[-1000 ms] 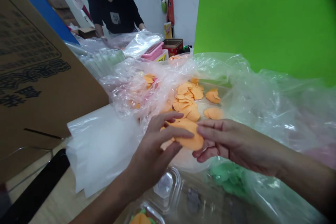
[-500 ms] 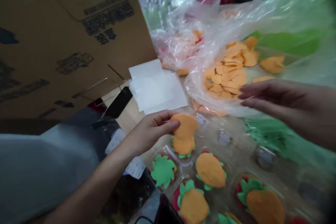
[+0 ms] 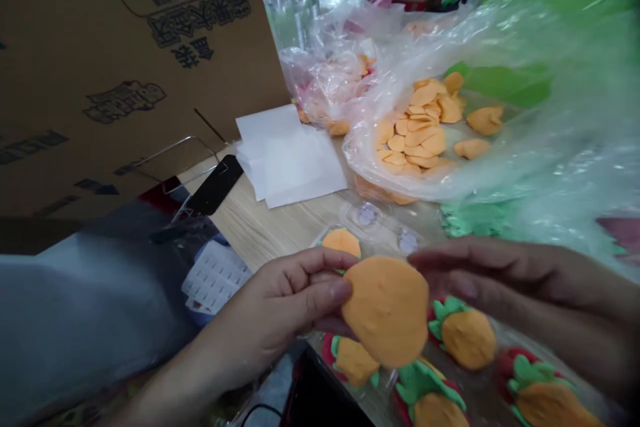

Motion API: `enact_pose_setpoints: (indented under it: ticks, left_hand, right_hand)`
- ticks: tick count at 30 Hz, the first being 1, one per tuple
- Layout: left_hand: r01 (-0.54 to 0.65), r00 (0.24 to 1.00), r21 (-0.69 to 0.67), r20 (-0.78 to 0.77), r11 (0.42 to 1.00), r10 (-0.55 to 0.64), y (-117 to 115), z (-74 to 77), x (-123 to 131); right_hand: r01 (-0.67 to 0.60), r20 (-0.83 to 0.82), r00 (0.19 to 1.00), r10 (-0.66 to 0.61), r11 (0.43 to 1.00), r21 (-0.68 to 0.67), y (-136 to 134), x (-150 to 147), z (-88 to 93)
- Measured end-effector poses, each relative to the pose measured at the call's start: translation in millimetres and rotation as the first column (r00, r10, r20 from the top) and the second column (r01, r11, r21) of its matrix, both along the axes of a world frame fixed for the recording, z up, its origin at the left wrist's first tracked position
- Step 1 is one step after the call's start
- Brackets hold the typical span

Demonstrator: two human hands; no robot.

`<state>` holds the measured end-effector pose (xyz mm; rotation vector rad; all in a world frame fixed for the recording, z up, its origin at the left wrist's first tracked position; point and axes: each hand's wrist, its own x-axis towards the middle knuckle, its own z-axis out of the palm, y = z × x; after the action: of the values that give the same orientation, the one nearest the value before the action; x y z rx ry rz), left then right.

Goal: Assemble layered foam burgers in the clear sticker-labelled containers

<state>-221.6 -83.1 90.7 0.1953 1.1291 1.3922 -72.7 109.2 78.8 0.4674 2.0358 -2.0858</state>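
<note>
My left hand [image 3: 305,300] pinches a flat, roundish orange foam piece [image 3: 387,310] by its left edge, thumb on top. Its surface has small bumps. At the piece's right edge is my right hand [image 3: 505,293], fingers stretched out and thumb apart; whether the fingertips touch the piece I cannot tell. Beneath lies a clear plastic tray [image 3: 387,213] with round hollows. Several hold stacks of red, green leaf-shaped and orange pieces, such as one stack [image 3: 467,337] under my right hand. Another orange-topped stack [image 3: 341,242] shows behind my left fingers.
A clear plastic bag [image 3: 360,153] of loose orange pieces [image 3: 425,133] lies open beyond the tray. White sheets [image 3: 295,160] rest beside it. A large cardboard box [image 3: 150,47] stands at left, near a black phone-like object [image 3: 217,183]. Green pieces [image 3: 475,219] lie under plastic at right.
My left hand has lifted the orange piece off a tray stack and brought it closer to me. My right hand has moved from beside the bag down to the piece's edge.
</note>
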Motion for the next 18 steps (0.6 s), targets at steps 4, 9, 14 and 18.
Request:
enact_pose_setpoints:
  ticks: [4, 9, 14, 18]
  left_hand:
    - [0.04, 0.996, 0.018, 0.083, 0.999, -0.041, -1.0, 9.9, 5.5]
    - [0.052, 0.999, 0.051, -0.013, 0.997, -0.051, -2.9, 7.9, 7.4]
    - [0.103, 0.884, -0.132, -0.443, 0.986, -0.152, -16.1, -5.3, -23.8]
    - [0.318, 0.625, -0.404, -0.591, 0.858, -0.51, -38.7, -27.4, -43.2]
  right_hand:
    - [-0.046, -0.029, 0.999, 0.039, 0.955, -0.293, -21.4, -3.9, 19.3]
    - [0.011, -0.023, 1.0, -0.018, 0.967, -0.255, -27.3, -3.6, 19.9]
    - [0.152, -0.102, 0.987, -0.122, 0.914, 0.376, -2.4, -6.5, 1.7]
    - [0.219, -0.138, 0.972, -0.191, 0.514, 0.829, 58.9, -15.3, -13.7]
